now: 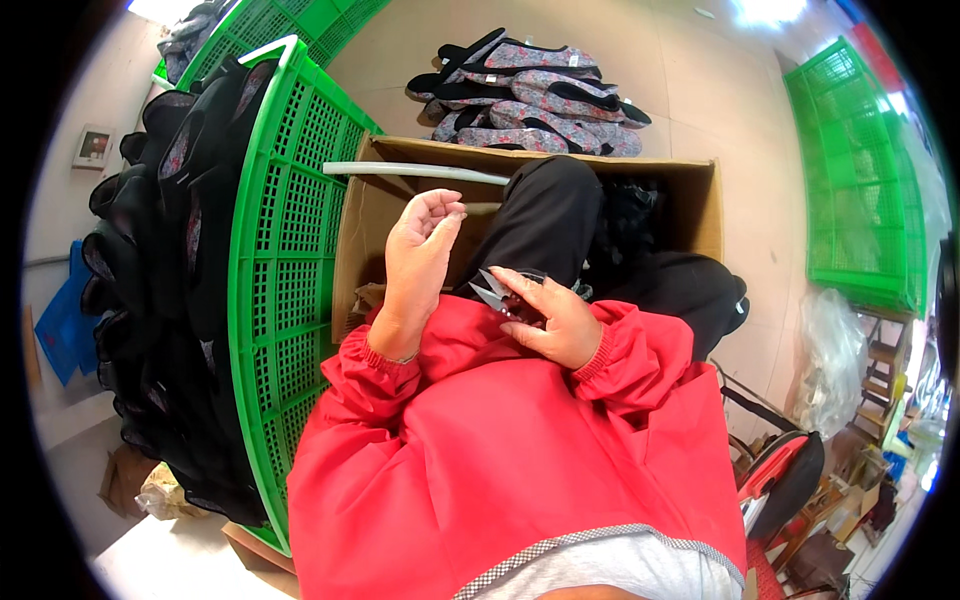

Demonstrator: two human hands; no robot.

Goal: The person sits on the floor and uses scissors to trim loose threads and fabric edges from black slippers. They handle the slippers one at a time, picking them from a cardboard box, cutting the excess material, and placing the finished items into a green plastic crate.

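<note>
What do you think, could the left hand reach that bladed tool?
Probably yes: the left hand is near the bladed tool, with nothing visible between them. The right hand covers much of its other end, though.

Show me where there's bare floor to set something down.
Floor between the patterned pile and the right-hand green crate looks bare, reaching down beside the carton. Crowded: the left-hand green crate, heaped with black pieces, and the carton, partly covered by black trousers.

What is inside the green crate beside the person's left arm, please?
Black pieces, some showing patterned fabric, are heaped in the green crate. Its floor and whatever lies beneath the top ones are covered.
</note>
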